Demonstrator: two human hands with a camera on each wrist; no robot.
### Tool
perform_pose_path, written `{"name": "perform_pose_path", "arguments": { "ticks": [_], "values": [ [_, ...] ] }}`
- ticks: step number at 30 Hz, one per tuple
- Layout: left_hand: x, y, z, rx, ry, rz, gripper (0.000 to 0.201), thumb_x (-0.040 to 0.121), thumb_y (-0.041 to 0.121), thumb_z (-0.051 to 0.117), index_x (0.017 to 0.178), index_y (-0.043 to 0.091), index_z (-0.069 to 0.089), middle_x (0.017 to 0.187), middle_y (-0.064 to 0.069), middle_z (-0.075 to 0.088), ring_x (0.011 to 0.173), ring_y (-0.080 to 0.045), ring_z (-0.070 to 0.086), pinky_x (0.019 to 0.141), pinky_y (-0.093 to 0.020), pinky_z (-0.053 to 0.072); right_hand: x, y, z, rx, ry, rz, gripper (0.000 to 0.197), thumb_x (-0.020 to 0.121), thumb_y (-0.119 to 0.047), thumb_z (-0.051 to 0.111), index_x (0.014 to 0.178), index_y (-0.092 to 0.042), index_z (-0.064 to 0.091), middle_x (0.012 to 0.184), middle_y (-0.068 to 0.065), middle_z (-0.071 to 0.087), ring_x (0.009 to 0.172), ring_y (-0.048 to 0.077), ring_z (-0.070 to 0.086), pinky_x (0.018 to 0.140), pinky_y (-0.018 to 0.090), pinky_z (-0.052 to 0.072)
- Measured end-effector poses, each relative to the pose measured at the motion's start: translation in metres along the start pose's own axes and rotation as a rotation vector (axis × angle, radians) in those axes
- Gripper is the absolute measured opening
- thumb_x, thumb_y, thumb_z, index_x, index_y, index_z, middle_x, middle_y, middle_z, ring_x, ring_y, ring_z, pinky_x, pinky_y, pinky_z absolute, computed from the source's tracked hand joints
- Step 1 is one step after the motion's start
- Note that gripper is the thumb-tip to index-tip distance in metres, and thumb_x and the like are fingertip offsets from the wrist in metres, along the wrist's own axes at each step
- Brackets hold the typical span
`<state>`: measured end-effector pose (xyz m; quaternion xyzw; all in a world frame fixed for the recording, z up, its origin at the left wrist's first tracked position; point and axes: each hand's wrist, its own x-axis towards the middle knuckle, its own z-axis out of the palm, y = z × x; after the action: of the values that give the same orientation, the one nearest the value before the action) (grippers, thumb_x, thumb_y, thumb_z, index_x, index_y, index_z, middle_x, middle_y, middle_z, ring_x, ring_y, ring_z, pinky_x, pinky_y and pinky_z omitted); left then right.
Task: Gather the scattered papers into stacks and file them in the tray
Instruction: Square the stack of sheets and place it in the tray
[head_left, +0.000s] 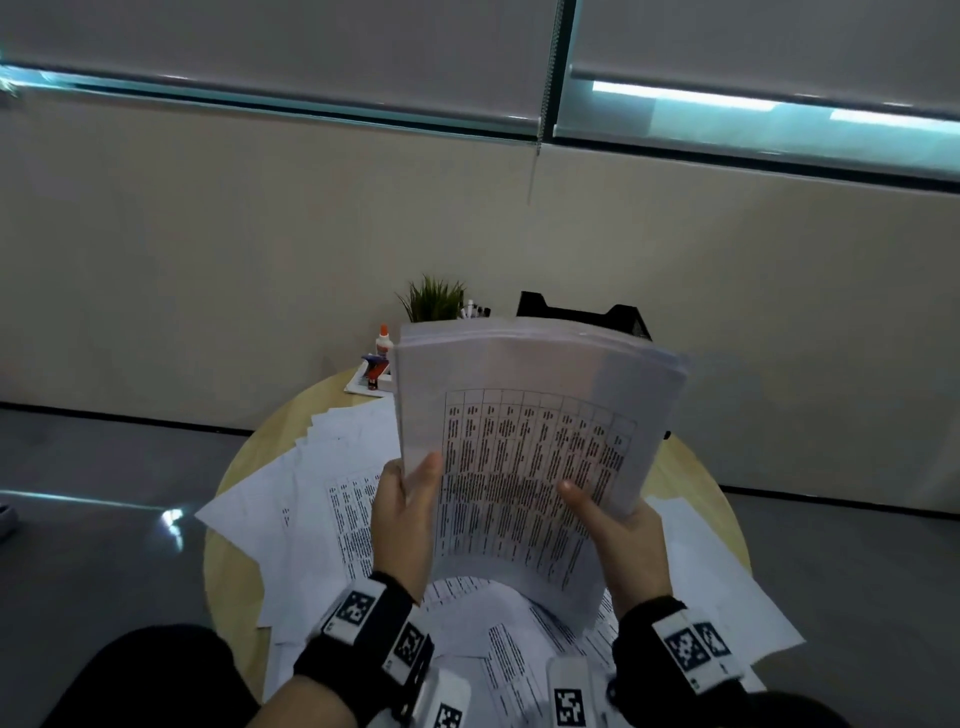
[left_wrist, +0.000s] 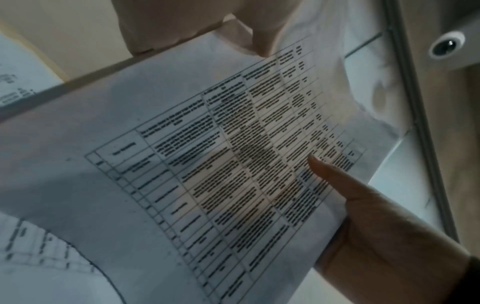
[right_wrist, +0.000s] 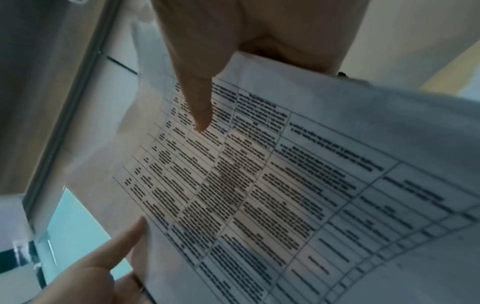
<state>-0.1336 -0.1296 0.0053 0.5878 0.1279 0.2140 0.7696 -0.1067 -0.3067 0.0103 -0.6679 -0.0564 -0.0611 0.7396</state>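
Hands, two of them, hold one stack (head_left: 535, 415) of papers upright above the round table (head_left: 231, 566). The left hand (head_left: 402, 525) pinches the stack's left edge, thumb in front and fingers behind; the right hand (head_left: 618, 530) pinches the right lower edge in the same way. Many loose sheets (head_left: 322, 483) lie spread on the table, too overlapped to count. One black tray (head_left: 582, 314) stands behind the stack, beside one plant (head_left: 434, 299) and one glue bottle (head_left: 383, 340).
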Motion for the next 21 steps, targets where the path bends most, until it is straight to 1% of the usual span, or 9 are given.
{"name": "perform_pose_path", "arguments": {
  "ticks": [3, 5, 6, 10, 13, 15, 17, 20, 21],
  "values": [
    [-0.002, 0.005, 0.004, 0.000, -0.042, 0.020, 0.049, 0.089, 0.043, 0.053, 0.133, 0.021, 0.046, 0.126, 0.019, 0.053, 0.121, -0.002, 0.048, 0.099, -0.024, 0.038, 0.000, -0.005, -0.006, -0.032, 0.014, -0.041, 0.019, 0.078, -0.016, 0.075, 0.096, -0.021, 0.071, 0.090, -0.007, 0.075, 0.085, 0.006, 0.070, 0.072, 0.022, 0.052],
    [-0.001, 0.010, 0.006, 0.005, -0.055, 0.046, 0.023, 0.092, 0.035, 0.054, 0.114, 0.034, 0.056, 0.112, 0.022, 0.063, 0.106, 0.008, 0.057, 0.088, -0.015, 0.044, 0.003, -0.010, -0.009, -0.045, 0.011, -0.066, 0.017, 0.079, -0.016, 0.074, 0.095, -0.022, 0.071, 0.089, -0.006, 0.075, 0.083, 0.006, 0.070, 0.071, 0.020, 0.052],
    [-0.001, 0.011, 0.005, 0.018, -0.064, 0.053, 0.020, 0.091, 0.037, 0.054, 0.111, 0.036, 0.057, 0.108, 0.023, 0.063, 0.103, 0.010, 0.056, 0.090, -0.017, 0.043, 0.003, -0.011, -0.011, -0.043, 0.000, -0.071, 0.018, 0.079, -0.016, 0.074, 0.096, -0.022, 0.071, 0.089, -0.007, 0.075, 0.084, 0.005, 0.070, 0.070, 0.019, 0.052],
    [-0.002, 0.007, -0.005, 0.092, -0.070, 0.025, 0.063, 0.077, 0.060, 0.052, 0.130, 0.025, 0.051, 0.129, 0.010, 0.055, 0.122, -0.010, 0.049, 0.102, -0.030, 0.033, -0.002, -0.017, -0.016, -0.046, -0.039, -0.071, 0.020, 0.075, -0.012, 0.077, 0.092, -0.022, 0.072, 0.088, -0.008, 0.076, 0.084, 0.007, 0.070, 0.068, 0.017, 0.053],
    [-0.001, 0.002, -0.009, 0.118, -0.091, -0.029, 0.090, 0.072, 0.073, 0.052, 0.142, 0.018, 0.040, 0.144, 0.002, 0.044, 0.132, -0.017, 0.040, 0.105, -0.035, 0.029, 0.001, -0.027, -0.019, -0.032, -0.033, -0.104, 0.019, 0.073, -0.008, 0.078, 0.086, -0.020, 0.074, 0.086, -0.002, 0.076, 0.085, 0.014, 0.071, 0.075, 0.029, 0.055],
    [-0.004, 0.011, -0.008, 0.109, -0.109, -0.005, 0.095, 0.069, 0.077, 0.055, 0.143, 0.019, 0.039, 0.144, 0.003, 0.044, 0.133, -0.018, 0.040, 0.107, -0.035, 0.029, 0.004, -0.031, -0.019, -0.006, -0.038, -0.097, 0.019, 0.073, -0.005, 0.077, 0.084, -0.020, 0.074, 0.086, -0.001, 0.076, 0.085, 0.015, 0.071, 0.080, 0.036, 0.054],
    [-0.002, 0.026, -0.003, 0.073, -0.103, 0.072, 0.082, 0.070, 0.071, 0.059, 0.133, 0.020, 0.048, 0.133, 0.004, 0.055, 0.124, -0.015, 0.052, 0.107, -0.037, 0.038, 0.006, -0.032, -0.018, -0.018, -0.044, -0.086, 0.020, 0.072, -0.005, 0.078, 0.085, -0.020, 0.074, 0.087, -0.001, 0.076, 0.088, 0.017, 0.071, 0.084, 0.039, 0.054],
    [-0.003, 0.068, 0.015, 0.033, -0.036, 0.238, 0.034, 0.090, 0.045, 0.056, 0.108, 0.016, 0.052, 0.098, 0.010, 0.063, 0.090, 0.004, 0.063, 0.078, -0.013, 0.051, 0.008, -0.035, -0.017, -0.040, -0.042, -0.086, 0.019, 0.071, -0.007, 0.079, 0.083, -0.021, 0.074, 0.087, 0.000, 0.076, 0.087, 0.020, 0.071, 0.085, 0.042, 0.054],
    [-0.003, 0.082, 0.022, 0.015, 0.004, 0.280, 0.031, 0.091, 0.040, 0.053, 0.106, 0.013, 0.055, 0.091, 0.004, 0.061, 0.084, -0.006, 0.062, 0.069, -0.018, 0.051, 0.008, -0.036, -0.018, -0.038, -0.043, -0.088, 0.018, 0.070, -0.007, 0.080, 0.082, -0.020, 0.075, 0.087, 0.002, 0.076, 0.087, 0.022, 0.071, 0.084, 0.044, 0.055]
  ]
}}
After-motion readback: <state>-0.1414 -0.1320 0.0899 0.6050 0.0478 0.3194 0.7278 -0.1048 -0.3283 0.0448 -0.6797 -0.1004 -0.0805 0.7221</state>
